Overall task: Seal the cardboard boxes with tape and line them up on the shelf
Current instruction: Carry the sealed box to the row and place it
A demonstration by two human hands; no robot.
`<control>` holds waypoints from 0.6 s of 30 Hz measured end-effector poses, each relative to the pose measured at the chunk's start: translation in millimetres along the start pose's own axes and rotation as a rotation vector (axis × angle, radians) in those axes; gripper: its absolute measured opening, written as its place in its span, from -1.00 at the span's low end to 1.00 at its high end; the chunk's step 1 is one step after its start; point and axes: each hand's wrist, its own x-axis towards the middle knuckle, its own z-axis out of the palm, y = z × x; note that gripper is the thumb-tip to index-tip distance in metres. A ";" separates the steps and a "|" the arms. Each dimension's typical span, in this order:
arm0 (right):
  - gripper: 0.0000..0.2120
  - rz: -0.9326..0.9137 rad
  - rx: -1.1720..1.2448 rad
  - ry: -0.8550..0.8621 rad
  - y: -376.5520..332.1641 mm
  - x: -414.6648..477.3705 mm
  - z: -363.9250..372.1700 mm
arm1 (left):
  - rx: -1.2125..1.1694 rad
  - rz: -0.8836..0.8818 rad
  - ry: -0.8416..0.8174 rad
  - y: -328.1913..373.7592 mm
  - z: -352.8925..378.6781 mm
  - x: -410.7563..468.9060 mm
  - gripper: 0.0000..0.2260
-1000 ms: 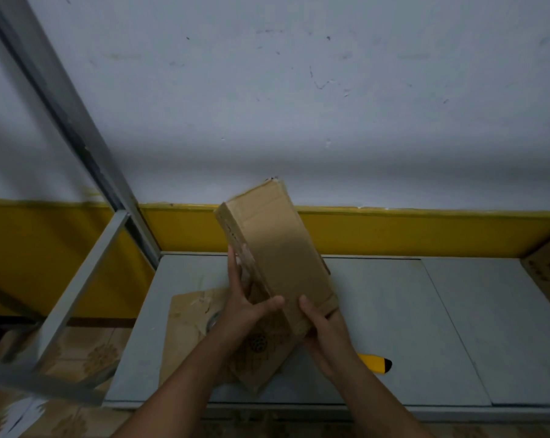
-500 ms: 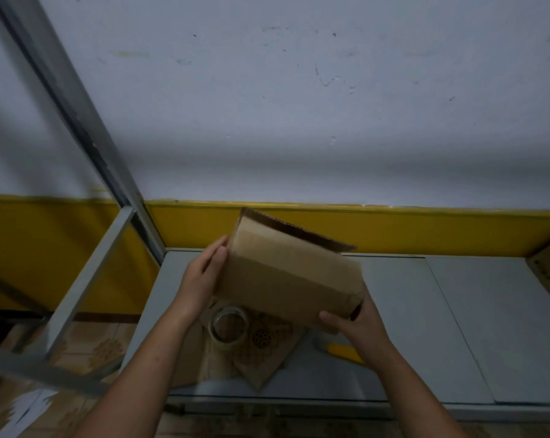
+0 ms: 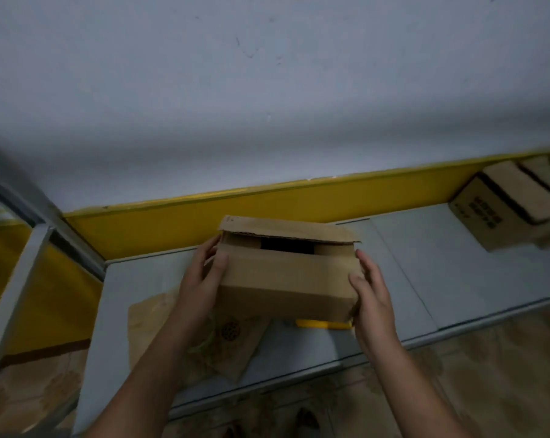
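I hold a brown cardboard box level above the grey shelf. Its top flaps are partly folded in, and a dark gap shows between them. My left hand grips the box's left end, thumb on the front face. At the right end, my right hand grips the lower corner. Several closed boxes stand in a row at the far right of the shelf. No tape roll is visible.
Flat cardboard pieces lie on the shelf under my left arm. A yellow tool pokes out below the held box. A grey metal frame post slants up on the left. A white and yellow wall backs the shelf.
The box went from standing on end to lying level with its open top upward. My hands moved to its two ends. The view swung right, revealing the row of boxes.
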 end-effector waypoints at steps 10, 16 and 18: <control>-0.58 -0.055 -0.058 0.503 -28.1 -53.1 -92.9 | 0.052 0.103 -0.416 30.5 105.2 8.0 -0.46; -0.61 -0.041 -0.019 0.698 -46.2 -72.6 -176.0 | 0.050 0.198 -0.631 47.2 206.4 -3.3 -0.56; -0.62 -0.063 0.010 0.744 -51.5 -76.2 -208.0 | 0.053 0.207 -0.688 52.6 245.2 -10.0 -0.57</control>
